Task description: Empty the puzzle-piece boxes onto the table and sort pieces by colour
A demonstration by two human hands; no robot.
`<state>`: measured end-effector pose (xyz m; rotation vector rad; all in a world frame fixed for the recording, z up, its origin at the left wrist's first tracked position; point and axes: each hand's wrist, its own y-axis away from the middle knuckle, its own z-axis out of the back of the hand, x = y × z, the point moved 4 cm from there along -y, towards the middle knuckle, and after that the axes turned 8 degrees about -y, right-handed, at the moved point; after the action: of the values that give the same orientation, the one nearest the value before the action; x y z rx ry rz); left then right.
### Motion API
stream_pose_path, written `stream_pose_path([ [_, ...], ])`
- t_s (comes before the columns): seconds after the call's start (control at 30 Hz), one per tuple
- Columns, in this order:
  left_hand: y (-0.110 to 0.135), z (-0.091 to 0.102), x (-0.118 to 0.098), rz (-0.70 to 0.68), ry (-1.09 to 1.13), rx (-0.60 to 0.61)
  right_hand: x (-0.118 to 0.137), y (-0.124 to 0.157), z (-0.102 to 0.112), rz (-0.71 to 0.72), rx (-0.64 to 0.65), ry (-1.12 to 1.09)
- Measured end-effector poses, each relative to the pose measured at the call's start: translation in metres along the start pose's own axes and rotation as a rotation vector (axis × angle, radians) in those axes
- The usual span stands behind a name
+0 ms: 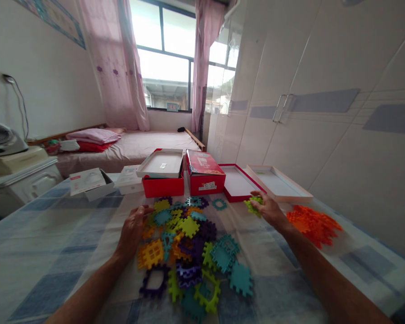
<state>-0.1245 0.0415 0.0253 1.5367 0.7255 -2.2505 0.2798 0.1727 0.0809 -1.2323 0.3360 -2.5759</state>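
A heap of interlocking plastic tiles (189,247) in yellow, green, teal, purple and orange lies on the checked tablecloth in front of me. My left hand (133,227) rests palm down on the heap's left edge, fingers curved over a yellow and orange tile. My right hand (268,209) reaches right of the heap and grips a lime-green tile (254,204) just in front of a red box lid (238,184). A separate pile of orange tiles (312,222) lies to the right of that hand.
Red boxes (204,175) and open trays (280,182) stand behind the heap, with white cartons (91,182) at the left. A white wardrobe (324,112) runs along the right. A bed (128,150) and window lie beyond; a fan (2,139) sits far left.
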Motion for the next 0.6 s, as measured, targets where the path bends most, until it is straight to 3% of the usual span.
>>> stream_pose_path([
  [0.03,0.000,0.000,0.000,-0.009,-0.007,-0.003,-0.019,-0.003,0.013,-0.082,-0.035,0.066],
  [0.13,0.000,0.000,0.000,-0.016,-0.023,-0.007,-0.057,-0.007,0.036,-0.154,-0.063,0.142],
  [0.27,0.000,0.000,-0.001,-0.016,-0.022,-0.002,-0.065,-0.003,0.038,-0.112,-0.100,0.213],
  [0.37,0.001,0.000,-0.003,-0.035,-0.045,-0.007,-0.040,0.002,0.029,-0.035,-0.170,0.274],
  [0.43,0.001,-0.001,-0.004,-0.041,-0.058,-0.019,-0.011,0.007,0.013,0.053,-0.117,0.255],
  [0.6,0.002,-0.001,-0.007,-0.058,-0.031,-0.049,0.086,0.038,-0.060,0.387,0.372,-0.029],
])
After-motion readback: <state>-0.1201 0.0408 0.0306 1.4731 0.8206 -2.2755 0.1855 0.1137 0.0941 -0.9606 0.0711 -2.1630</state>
